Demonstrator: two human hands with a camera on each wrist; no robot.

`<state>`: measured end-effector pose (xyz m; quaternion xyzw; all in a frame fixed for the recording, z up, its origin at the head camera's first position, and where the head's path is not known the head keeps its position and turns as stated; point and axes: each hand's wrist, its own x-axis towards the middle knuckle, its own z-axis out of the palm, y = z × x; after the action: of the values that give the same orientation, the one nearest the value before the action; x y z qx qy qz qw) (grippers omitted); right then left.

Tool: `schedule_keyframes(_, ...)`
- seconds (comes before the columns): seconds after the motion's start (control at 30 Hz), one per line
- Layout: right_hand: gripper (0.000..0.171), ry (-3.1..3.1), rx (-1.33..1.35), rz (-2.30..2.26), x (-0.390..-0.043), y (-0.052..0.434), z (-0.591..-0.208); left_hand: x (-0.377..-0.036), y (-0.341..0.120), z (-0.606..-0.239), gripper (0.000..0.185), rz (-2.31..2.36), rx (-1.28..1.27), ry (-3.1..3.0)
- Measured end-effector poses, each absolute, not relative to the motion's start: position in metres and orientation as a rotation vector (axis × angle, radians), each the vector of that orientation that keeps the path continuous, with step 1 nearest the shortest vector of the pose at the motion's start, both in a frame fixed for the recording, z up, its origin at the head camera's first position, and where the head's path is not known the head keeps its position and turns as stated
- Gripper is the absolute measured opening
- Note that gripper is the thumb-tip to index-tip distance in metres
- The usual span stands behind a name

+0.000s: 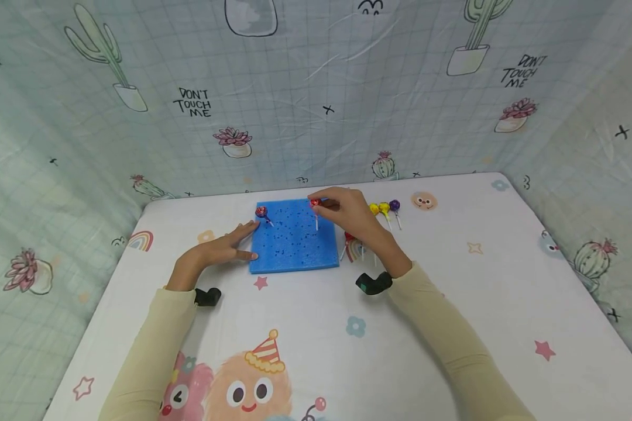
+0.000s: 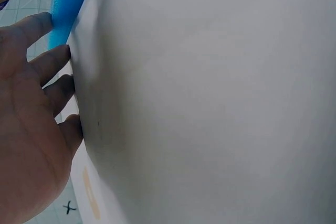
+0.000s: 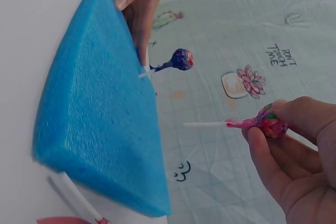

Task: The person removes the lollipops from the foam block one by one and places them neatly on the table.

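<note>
Foam block [image 1: 294, 237], blue and dotted with small holes, lies flat on the table [image 1: 453, 304]; it looks light and soft, likely to slide unless steadied. The left hand [image 1: 218, 252] rests against its near-left edge, fingers straight. The right hand [image 1: 347, 213] pinches a red lollipop [image 3: 265, 122] by its wrapped head, stick pointing at the foam. The thin stick could bend, so holding near the head seems safest. Another lollipop [image 1: 261, 211] already stands planted.
</note>
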<state>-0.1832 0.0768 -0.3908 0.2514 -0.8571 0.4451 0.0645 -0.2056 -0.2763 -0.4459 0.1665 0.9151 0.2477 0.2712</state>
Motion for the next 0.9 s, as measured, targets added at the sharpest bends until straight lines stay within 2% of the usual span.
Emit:
schedule_keyframes(0.33,0.039,-2.577,0.765,1.351,-0.182,0.099,-0.389,-0.2,-0.277,-0.444,0.1,0.685,0.461,2.467)
schedule_keyframes(0.9,0.036,-2.673,0.653,1.248,-0.175,0.152,-0.393,-0.205,-0.279,-0.455,0.098,0.644,0.453,2.504)
